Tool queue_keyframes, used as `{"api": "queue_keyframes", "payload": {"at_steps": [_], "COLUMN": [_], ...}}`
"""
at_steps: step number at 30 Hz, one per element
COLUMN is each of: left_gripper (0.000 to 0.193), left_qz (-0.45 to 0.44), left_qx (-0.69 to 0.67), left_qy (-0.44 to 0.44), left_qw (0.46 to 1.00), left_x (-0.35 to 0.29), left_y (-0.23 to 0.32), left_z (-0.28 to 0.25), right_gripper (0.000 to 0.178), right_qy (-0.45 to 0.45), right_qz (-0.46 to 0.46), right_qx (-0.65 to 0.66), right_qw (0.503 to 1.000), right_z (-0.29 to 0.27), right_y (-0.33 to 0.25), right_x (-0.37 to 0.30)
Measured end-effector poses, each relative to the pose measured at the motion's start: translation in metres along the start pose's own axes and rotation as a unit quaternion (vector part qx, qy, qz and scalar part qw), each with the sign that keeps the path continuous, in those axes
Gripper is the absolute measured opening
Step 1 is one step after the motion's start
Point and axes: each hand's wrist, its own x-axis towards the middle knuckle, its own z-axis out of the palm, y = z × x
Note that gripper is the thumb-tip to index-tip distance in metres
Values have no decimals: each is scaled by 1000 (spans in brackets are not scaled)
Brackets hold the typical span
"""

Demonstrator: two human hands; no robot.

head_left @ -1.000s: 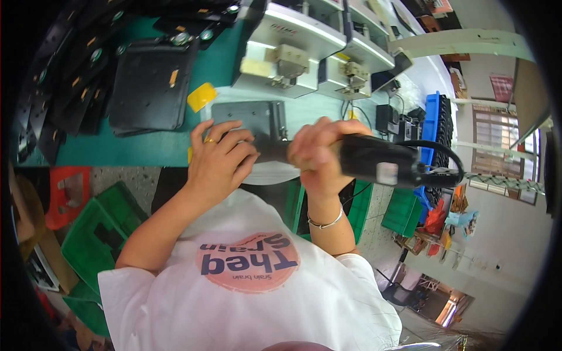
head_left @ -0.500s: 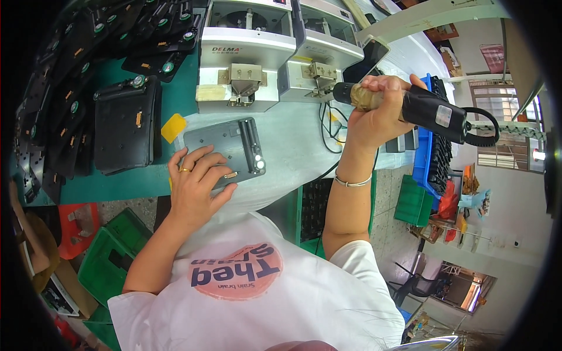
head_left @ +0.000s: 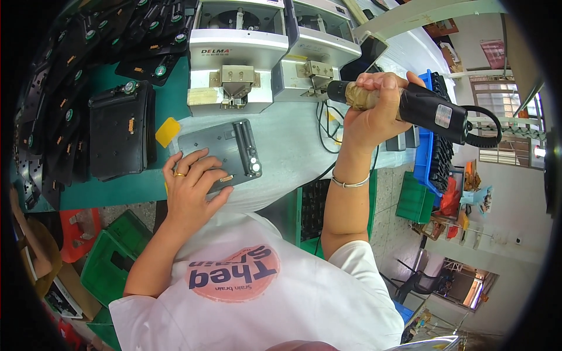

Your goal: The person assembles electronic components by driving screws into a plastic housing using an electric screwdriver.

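A dark grey flat plastic housing panel (head_left: 213, 143) lies on the white-covered bench in front of me, with a cylindrical ridge along its right side. My left hand (head_left: 196, 184) rests on its near left edge, fingers spread and a ring on one of them. My right hand (head_left: 377, 111) is wrapped round a black electric screwdriver (head_left: 430, 111), its neck bound with tan tape. The tool lies nearly level, nose pointing left beside the front of the right screw feeder (head_left: 319, 73). Its bit is too small to make out.
Another screw feeder (head_left: 239, 50) stands left of the first. Stacked black panels (head_left: 120, 137) and many loose ones cover the green mat (head_left: 170, 93) at left. A yellow piece (head_left: 168, 132) lies beside my panel. On the right stand a blue crate (head_left: 422, 161) and green crate (head_left: 410, 199). A co-worker's arm shows far left.
The view has shifted slightly, so the bench items sit a little further left. Both hands keep their places on the panel and the screwdriver.
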Motion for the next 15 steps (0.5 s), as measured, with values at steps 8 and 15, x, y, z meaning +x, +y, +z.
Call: {"api": "queue_keyframes", "payload": {"at_steps": [8,15], "left_gripper": [27,27], "left_qz": [-3,-2], "left_qx": [-1,0], "left_qy": [2,2], "left_qw": [1000,1000], "left_x": [-2,-2], "left_y": [1,0], "left_z": [0,0], "right_gripper": [34,34], "right_qy": [-45,-17], "right_qz": [-11,-37], "right_qx": [-56,-51], "right_qw": [997,998], "right_z": [5,4], "right_y": [-1,-1], "right_x": [0,1]}}
